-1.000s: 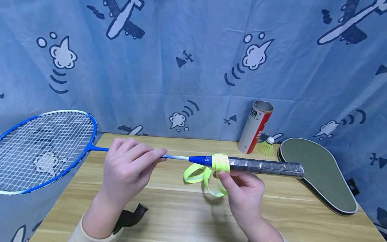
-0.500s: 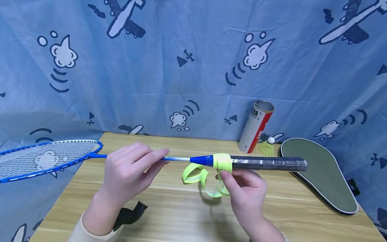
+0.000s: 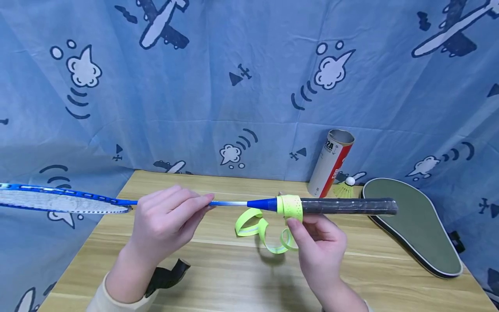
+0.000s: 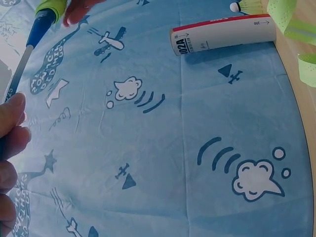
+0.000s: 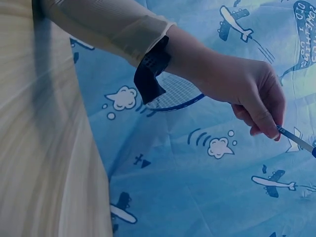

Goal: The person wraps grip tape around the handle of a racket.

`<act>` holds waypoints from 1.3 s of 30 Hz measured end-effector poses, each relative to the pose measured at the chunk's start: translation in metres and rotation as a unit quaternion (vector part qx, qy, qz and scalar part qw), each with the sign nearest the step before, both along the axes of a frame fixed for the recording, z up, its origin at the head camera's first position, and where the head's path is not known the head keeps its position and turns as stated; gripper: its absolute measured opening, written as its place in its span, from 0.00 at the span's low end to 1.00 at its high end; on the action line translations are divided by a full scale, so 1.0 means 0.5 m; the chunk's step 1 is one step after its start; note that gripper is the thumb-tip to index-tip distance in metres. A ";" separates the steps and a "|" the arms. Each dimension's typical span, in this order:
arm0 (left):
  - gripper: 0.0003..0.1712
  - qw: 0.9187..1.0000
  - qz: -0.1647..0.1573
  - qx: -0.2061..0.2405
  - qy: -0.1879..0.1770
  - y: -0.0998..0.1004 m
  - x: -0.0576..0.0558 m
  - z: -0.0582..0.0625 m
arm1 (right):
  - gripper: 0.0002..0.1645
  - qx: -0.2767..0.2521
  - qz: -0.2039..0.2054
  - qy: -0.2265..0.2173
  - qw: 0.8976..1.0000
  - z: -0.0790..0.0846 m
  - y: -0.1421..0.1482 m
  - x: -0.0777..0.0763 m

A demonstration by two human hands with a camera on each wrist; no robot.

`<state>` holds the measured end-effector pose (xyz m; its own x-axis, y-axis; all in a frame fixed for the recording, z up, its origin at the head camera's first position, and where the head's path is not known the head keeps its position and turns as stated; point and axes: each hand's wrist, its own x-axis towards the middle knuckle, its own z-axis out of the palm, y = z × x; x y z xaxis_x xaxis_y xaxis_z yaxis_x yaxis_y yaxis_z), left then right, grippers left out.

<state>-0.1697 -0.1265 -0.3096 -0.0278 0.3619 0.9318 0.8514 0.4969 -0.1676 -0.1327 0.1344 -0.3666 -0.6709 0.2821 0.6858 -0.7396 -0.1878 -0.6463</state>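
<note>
A blue badminton racket (image 3: 262,204) is held level over the table, its strung head at the left seen nearly edge-on. My left hand (image 3: 165,221) pinches the shaft between thumb and fingers. At the handle, my right hand (image 3: 321,242) pinches a neon-yellow grip tape (image 3: 290,207), which wraps round the top of the dark handle (image 3: 351,206) beside the blue cone. A loose length of the tape hangs down in curls below. In the left wrist view, the left fingers (image 4: 12,111) close on the shaft; the right wrist view shows the left hand (image 5: 259,96) on it too.
On the wooden table (image 3: 218,277) a shuttlecock tube (image 3: 331,164) stands at the back, with a yellow shuttlecock (image 3: 345,188) next to it. A green racket case (image 3: 413,225) lies at the right. A black strap (image 3: 167,277) hangs from the left wrist. A patterned blue curtain (image 3: 195,99) hangs behind.
The racket has turned about its long axis, its head going from broad face to nearly edge-on. The right hand has shifted slightly right with the tape; the left keeps hold of the shaft.
</note>
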 end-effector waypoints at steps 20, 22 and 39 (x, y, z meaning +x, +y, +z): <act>0.14 0.999 0.013 -0.037 -0.026 -0.007 0.000 0.001 | 0.16 -0.031 0.035 0.042 0.998 -0.003 -0.003 -0.009; 0.14 0.999 0.013 -0.038 -0.023 -0.006 -0.001 0.001 | 0.13 -0.034 0.036 0.042 0.998 -0.003 -0.002 -0.008; 0.12 0.999 0.003 -0.047 -0.026 -0.008 0.002 -0.002 | 0.11 -0.036 0.031 0.014 0.999 -0.005 -0.003 0.000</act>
